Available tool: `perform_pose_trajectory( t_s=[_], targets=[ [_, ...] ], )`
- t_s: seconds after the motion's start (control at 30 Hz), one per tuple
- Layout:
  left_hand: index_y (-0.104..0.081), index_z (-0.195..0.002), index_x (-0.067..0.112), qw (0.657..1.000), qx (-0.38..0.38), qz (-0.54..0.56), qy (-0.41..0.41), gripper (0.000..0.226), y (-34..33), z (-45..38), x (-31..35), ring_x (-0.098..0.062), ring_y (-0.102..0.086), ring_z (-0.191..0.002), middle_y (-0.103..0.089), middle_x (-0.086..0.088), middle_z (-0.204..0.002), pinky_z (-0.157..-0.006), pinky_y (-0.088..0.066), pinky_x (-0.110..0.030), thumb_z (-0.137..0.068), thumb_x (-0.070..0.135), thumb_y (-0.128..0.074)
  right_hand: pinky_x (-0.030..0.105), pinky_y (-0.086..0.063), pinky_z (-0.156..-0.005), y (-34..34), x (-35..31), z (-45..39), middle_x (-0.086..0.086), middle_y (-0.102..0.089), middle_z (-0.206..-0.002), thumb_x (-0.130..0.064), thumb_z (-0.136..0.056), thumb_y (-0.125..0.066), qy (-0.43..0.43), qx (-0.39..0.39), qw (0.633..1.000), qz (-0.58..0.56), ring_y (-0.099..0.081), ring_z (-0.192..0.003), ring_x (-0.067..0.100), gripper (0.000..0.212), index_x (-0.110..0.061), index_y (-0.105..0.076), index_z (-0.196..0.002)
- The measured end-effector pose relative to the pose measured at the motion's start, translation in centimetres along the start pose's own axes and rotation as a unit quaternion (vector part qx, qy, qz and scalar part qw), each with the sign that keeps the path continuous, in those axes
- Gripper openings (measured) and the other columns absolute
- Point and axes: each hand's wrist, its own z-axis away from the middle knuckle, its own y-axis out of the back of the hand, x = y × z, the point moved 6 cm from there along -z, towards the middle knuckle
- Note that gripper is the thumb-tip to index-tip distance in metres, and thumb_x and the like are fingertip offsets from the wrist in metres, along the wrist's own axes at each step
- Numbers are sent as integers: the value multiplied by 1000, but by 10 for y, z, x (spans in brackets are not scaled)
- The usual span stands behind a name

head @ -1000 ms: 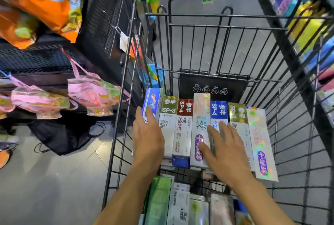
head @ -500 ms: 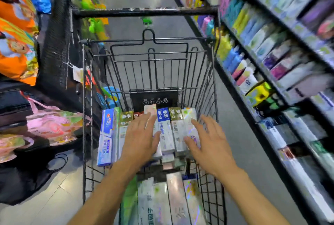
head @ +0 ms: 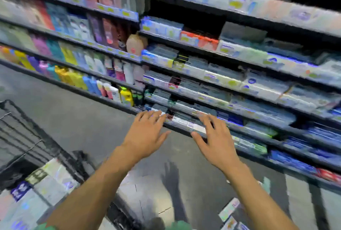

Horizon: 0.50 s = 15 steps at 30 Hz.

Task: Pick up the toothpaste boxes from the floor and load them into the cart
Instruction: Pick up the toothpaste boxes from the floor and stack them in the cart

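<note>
The view is blurred by motion. My left hand (head: pixel 145 135) and my right hand (head: pixel 215 141) are stretched out in the air with fingers spread, holding nothing, over the grey floor in front of the shelves. The black wire cart (head: pixel 22 137) sits at the lower left, with several toothpaste boxes (head: pixel 42 189) lying in it. Two or three toothpaste boxes (head: pixel 229 211) lie on the floor at the bottom, below my right forearm.
Long store shelves (head: pixel 203 89) packed with boxes and bottles run across the right and top of the view. Grey floor (head: pixel 77 119) stretches between the cart and the shelves.
The view has swung right, away from the cart toward the shelves. Both hands have lifted off the boxes in the cart and now hang empty over the floor.
</note>
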Motion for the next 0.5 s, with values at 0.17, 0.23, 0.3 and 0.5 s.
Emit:
perform_pose_trajectory(
  t_s=[0.17,0.23,0.3,0.5],
  targets=[
    [-61,-132,15,984,-22,11,-174,63,-21,-90,178,-31,-62,-112,-65,-6,-128,-96,-48,-47,-94,56,-33,49,-42,-109,58,170,88,17,-56,-139,-64,-93,-37,-183,56,981,-27,-50,-129,37,71,-12,-58,-136],
    [-63,-129,15,969,-26,4,-247,63,-35,-115,257,-30,-64,-107,-67,-6,-124,-90,-50,-44,-93,56,-34,49,-42,-108,68,233,143,17,-55,-139,-69,-91,-33,-265,83,960,-35,-50,-129,37,76,-13,-57,-137],
    [-65,-127,15,947,-34,3,-320,61,-51,-130,333,-30,-66,-103,-69,-5,-120,-85,-51,-42,-92,56,-36,50,-40,-109,73,281,202,14,-52,-142,-76,-90,-27,-350,101,930,-50,-48,-131,35,82,-16,-54,-138],
    [-67,-119,12,839,-108,-7,-533,61,-104,-116,516,-32,-68,-96,-71,-9,-110,-82,-55,-44,-91,56,-36,46,-44,-105,73,338,362,12,-50,-143,-71,-85,-23,-576,125,807,-48,-48,-130,36,83,-16,-55,-138]
  ],
)
